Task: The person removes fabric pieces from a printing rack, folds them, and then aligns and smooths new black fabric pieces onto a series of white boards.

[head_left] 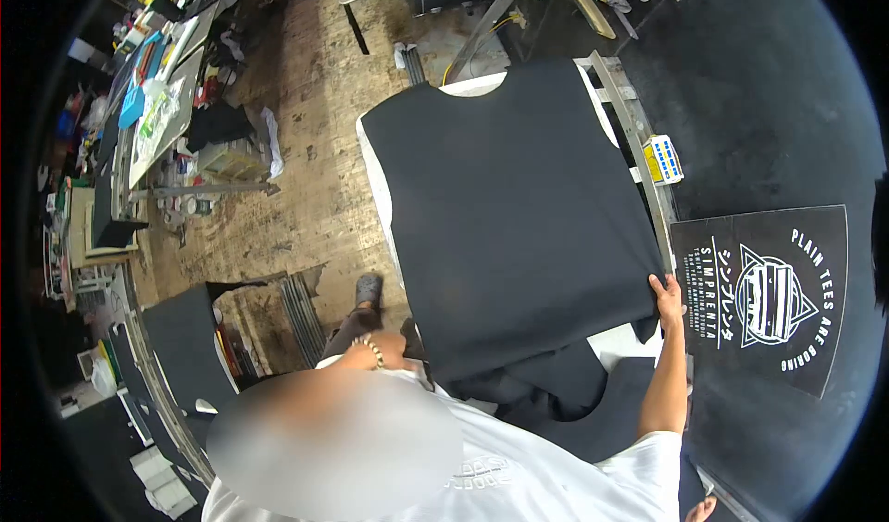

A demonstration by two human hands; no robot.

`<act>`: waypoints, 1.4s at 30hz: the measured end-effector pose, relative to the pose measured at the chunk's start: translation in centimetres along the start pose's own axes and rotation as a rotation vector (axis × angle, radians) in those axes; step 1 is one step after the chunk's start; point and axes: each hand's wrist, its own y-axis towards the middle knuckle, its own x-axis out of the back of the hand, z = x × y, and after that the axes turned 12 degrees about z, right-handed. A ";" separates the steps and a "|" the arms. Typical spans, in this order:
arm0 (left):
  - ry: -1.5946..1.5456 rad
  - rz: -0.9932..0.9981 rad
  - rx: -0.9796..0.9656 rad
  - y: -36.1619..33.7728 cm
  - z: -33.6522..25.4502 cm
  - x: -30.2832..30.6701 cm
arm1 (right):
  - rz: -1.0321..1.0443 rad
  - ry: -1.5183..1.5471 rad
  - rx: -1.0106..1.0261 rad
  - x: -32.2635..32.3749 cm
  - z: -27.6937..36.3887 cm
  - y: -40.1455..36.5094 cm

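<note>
A black fabric panel (519,216) with a curved neckline cut at its far end lies spread over a white board (374,175) in front of me. My right hand (667,300) grips the panel's near right edge, with the thumb on top. Near the panel's lower left edge is my left hand (393,344), below a beaded bracelet. Its fingers are hidden, so its grip cannot be made out. More black fabric (556,388) hangs in folds at the near end, close to my white shirt.
A metal rail (634,142) runs along the right side, with a small yellow-and-blue box (664,160) by it. Beyond lies a black printed sign (764,290). Cluttered tables (167,142) stand left across the wooden floor (319,142). Part of another person (704,509) shows bottom right.
</note>
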 end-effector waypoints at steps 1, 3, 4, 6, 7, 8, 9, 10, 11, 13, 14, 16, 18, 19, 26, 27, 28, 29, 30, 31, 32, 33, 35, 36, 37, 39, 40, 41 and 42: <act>-0.031 -0.098 -0.022 -5.3 -1.6 6.3 | 0.006 -0.037 -0.042 -0.4 1.2 -1.1; -0.357 -0.407 -0.272 -1.3 4.2 10.2 | -0.039 -0.105 -0.057 -1.2 2.1 -2.0; -0.819 -0.461 -0.526 -0.8 5.1 14.1 | -0.051 -0.099 -0.055 -1.7 2.3 -2.4; -1.279 -0.485 -0.835 -1.9 5.1 22.9 | -0.246 -0.429 0.009 -2.8 2.6 -3.5; -1.421 -0.484 -0.876 -0.8 5.7 26.9 | -0.290 -0.528 0.011 -3.6 3.1 -4.1; -1.565 -0.481 -0.915 0.8 6.2 30.6 | -0.306 -0.523 0.001 -5.1 4.4 -5.1; -1.665 -0.445 -0.978 2.2 6.5 33.8 | -0.401 -0.713 -0.007 -7.3 6.4 -6.3; -1.767 -0.404 -1.038 3.7 6.7 36.7 | -0.493 -0.907 -0.021 -9.3 7.8 -7.2; -1.820 -0.392 -1.093 5.2 6.8 39.2 | -0.525 -0.923 -0.089 -10.8 8.4 -7.7; -1.912 -0.371 -1.202 7.7 6.5 42.8 | -0.541 -0.975 -0.040 -12.8 8.3 -8.2; -1.915 -0.345 -1.191 8.8 6.4 43.9 | -0.545 -1.023 0.023 -13.8 8.1 -8.6; -1.980 -0.348 -1.083 10.2 6.1 45.8 | -0.531 -1.004 -0.027 -15.9 8.6 -9.5; -1.974 -0.320 -1.071 10.7 6.1 46.0 | -0.494 -0.911 -0.110 -17.6 9.2 -9.9; -1.985 -0.339 -1.053 10.5 6.0 46.0 | -0.494 -0.912 -0.194 -18.6 10.0 -9.9; -1.414 -0.628 -0.780 10.2 7.1 49.9 | -0.562 -0.967 -0.150 -19.9 12.5 -4.3; -1.255 -0.649 -0.744 10.6 7.3 52.3 | -0.563 -0.945 -0.134 -19.6 13.1 -2.9; -1.098 -0.667 -0.706 11.3 7.2 54.9 | -0.552 -0.967 -0.053 -19.2 13.8 -1.6; -0.985 -0.670 -0.708 12.9 6.9 57.3 | -0.535 -0.936 -0.082 -18.9 14.8 -0.2; -0.873 -0.677 -0.705 14.5 7.0 59.5 | -0.532 -0.903 -0.060 -18.5 15.4 1.2; -0.659 -0.685 -0.676 16.0 6.7 61.7 | -0.509 -0.863 0.001 -17.3 14.9 2.9; -0.446 -0.691 -0.645 17.3 6.2 63.2 | -0.507 -0.950 0.049 -16.2 14.2 4.4; -0.441 -0.685 -0.639 17.7 5.4 63.9 | -0.484 -0.932 0.002 -15.4 13.9 5.8; -0.699 -0.327 -0.547 18.1 3.3 65.1 | -0.432 -0.906 -0.038 -14.2 13.3 9.0; -0.669 -0.299 -0.558 19.8 2.2 65.8 | -0.425 -0.890 -0.051 -13.3 12.4 10.0; -0.690 -0.244 -0.581 20.6 2.2 66.2 | -0.368 -0.685 -0.141 -13.2 13.0 10.5; -0.785 -0.146 -0.620 20.9 1.9 66.5 | -0.352 -0.681 -0.189 -12.9 13.3 10.9; -0.776 -0.128 -0.621 21.2 1.9 66.4 | -0.320 -0.684 -0.220 -12.4 13.0 11.0; -0.751 -0.189 -0.648 21.4 1.9 66.4 | -0.283 -0.647 -0.201 -11.7 12.9 11.1; -0.726 -0.250 -0.675 21.6 1.8 66.4 | -0.293 -0.642 -0.215 -11.7 13.4 10.6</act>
